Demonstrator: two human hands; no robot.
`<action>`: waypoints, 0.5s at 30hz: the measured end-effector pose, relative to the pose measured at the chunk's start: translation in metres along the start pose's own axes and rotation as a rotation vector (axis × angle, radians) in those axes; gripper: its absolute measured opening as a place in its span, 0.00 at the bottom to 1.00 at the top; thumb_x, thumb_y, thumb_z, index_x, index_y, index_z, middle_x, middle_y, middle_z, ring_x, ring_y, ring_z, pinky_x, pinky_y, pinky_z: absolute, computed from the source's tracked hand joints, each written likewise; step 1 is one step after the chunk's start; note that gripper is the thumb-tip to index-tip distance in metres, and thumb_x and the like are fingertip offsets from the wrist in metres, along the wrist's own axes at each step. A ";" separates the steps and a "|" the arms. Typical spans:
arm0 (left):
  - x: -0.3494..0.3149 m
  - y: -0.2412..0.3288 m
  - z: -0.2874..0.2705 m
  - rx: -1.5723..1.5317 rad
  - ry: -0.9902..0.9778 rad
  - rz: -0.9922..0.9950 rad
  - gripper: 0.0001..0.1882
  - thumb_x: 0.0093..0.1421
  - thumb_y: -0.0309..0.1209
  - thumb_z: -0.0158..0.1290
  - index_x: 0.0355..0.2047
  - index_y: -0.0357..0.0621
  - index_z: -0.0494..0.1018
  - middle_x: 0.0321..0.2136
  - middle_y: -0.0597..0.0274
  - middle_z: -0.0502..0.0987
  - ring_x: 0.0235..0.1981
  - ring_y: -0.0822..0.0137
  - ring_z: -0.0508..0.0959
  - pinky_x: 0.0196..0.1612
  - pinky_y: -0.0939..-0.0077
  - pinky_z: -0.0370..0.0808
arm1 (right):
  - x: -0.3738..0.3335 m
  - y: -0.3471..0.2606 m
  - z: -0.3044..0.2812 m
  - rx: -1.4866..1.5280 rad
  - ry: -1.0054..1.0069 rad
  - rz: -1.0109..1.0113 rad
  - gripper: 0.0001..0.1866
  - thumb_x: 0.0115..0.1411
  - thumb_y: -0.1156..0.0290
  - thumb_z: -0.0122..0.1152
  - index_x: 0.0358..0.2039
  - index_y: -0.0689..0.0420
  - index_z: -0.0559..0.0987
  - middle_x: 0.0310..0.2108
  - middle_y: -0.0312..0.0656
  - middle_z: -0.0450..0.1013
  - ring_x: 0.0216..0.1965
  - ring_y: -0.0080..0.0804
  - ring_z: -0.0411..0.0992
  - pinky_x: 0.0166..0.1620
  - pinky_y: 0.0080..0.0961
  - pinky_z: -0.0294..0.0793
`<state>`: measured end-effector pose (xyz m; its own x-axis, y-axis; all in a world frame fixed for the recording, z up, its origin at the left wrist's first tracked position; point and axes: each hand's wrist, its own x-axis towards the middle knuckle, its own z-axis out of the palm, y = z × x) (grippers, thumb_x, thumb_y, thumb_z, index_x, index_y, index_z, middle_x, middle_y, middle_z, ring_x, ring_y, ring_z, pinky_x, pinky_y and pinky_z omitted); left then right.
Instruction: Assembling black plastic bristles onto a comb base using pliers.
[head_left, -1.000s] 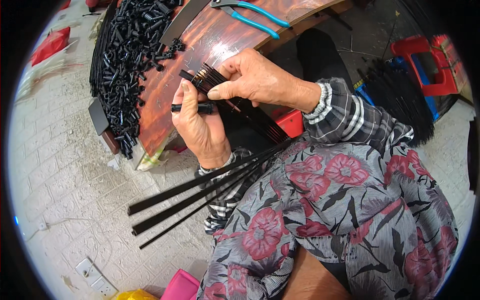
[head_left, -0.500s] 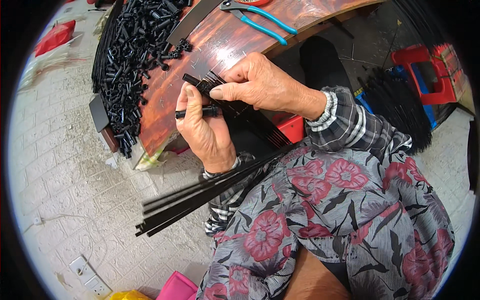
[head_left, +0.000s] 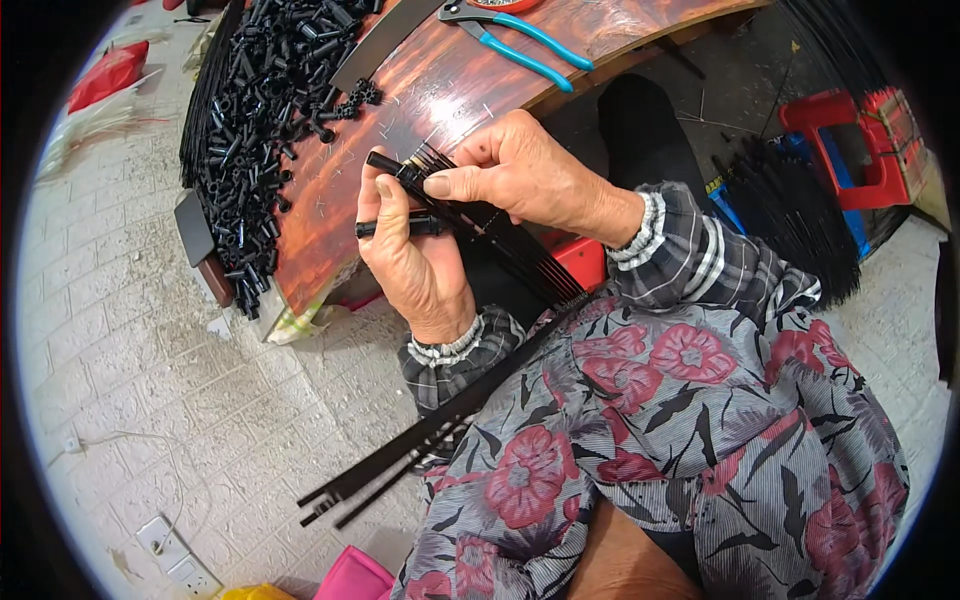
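Note:
My left hand (head_left: pixel 415 275) is closed near the table edge, its thumb and forefinger on a black plastic tube with a collar (head_left: pixel 385 162). A second black plastic tube (head_left: pixel 400 228) lies across its other fingers. Close on the right, my right hand (head_left: pixel 545 180) pinches a group of thin black rods (head_left: pixel 520 250), like umbrella ribs, against the collar of the first tube. Their tips spread out beside the thumb, and the finger contact is partly hidden. More black rods (head_left: pixel 420 435) extend over my lap toward the lower left.
Small black plastic tubes (head_left: pixel 262 150) are heaped on the brown table (head_left: pixel 330 235). Blue-handled pliers (head_left: pixel 525 52) and a broad metal blade (head_left: pixel 385 45) lie beyond my hands. A dark blade with a brown handle (head_left: pixel 215 280) juts over the left edge. A red stool (head_left: pixel 840 150) stands right.
Both hands have shifted very slightly to the right, keeping their grips. The free ends of the rods over my lap have swung down and to the right.

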<state>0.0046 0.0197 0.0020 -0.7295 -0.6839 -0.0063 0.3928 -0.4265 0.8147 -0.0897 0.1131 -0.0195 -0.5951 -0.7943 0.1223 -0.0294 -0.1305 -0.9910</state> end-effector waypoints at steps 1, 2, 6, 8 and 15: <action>0.001 -0.004 0.002 0.004 -0.007 -0.007 0.13 0.58 0.27 0.46 0.44 0.36 0.65 0.37 0.60 0.71 0.37 0.69 0.72 0.42 0.75 0.69 | 0.000 0.009 -0.001 0.003 0.011 0.000 0.15 0.51 0.62 0.59 0.15 0.58 0.74 0.09 0.27 0.61 0.10 0.11 0.57 0.12 0.10 0.55; 0.000 -0.001 -0.001 0.003 0.009 -0.005 0.14 0.58 0.27 0.46 0.44 0.36 0.65 0.37 0.59 0.71 0.37 0.69 0.72 0.42 0.75 0.69 | 0.004 0.013 0.008 -0.014 0.068 -0.143 0.15 0.51 0.62 0.59 0.14 0.58 0.73 0.09 0.27 0.61 0.10 0.11 0.58 0.12 0.10 0.55; -0.003 0.007 -0.003 -0.010 0.018 0.017 0.14 0.58 0.27 0.46 0.45 0.37 0.65 0.36 0.59 0.71 0.36 0.69 0.72 0.42 0.75 0.69 | 0.003 -0.004 0.001 0.153 -0.147 0.075 0.15 0.52 0.63 0.59 0.14 0.58 0.74 0.10 0.28 0.63 0.10 0.12 0.59 0.13 0.09 0.55; -0.003 0.007 0.002 0.000 0.020 0.012 0.14 0.58 0.26 0.46 0.45 0.37 0.65 0.36 0.60 0.71 0.36 0.70 0.72 0.41 0.76 0.69 | 0.004 0.000 0.000 0.177 -0.147 0.073 0.15 0.52 0.63 0.59 0.14 0.58 0.74 0.10 0.28 0.64 0.10 0.11 0.59 0.13 0.10 0.56; -0.005 0.007 0.005 0.166 0.113 0.067 0.16 0.58 0.26 0.47 0.47 0.36 0.64 0.36 0.61 0.71 0.35 0.72 0.71 0.40 0.78 0.69 | 0.005 0.006 0.004 0.173 -0.130 0.054 0.14 0.52 0.63 0.58 0.16 0.59 0.75 0.10 0.29 0.65 0.10 0.11 0.58 0.13 0.09 0.56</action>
<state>0.0083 0.0230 0.0106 -0.6337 -0.7735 -0.0066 0.3334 -0.2808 0.9000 -0.0897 0.1055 -0.0242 -0.4835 -0.8711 0.0864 0.1449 -0.1769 -0.9735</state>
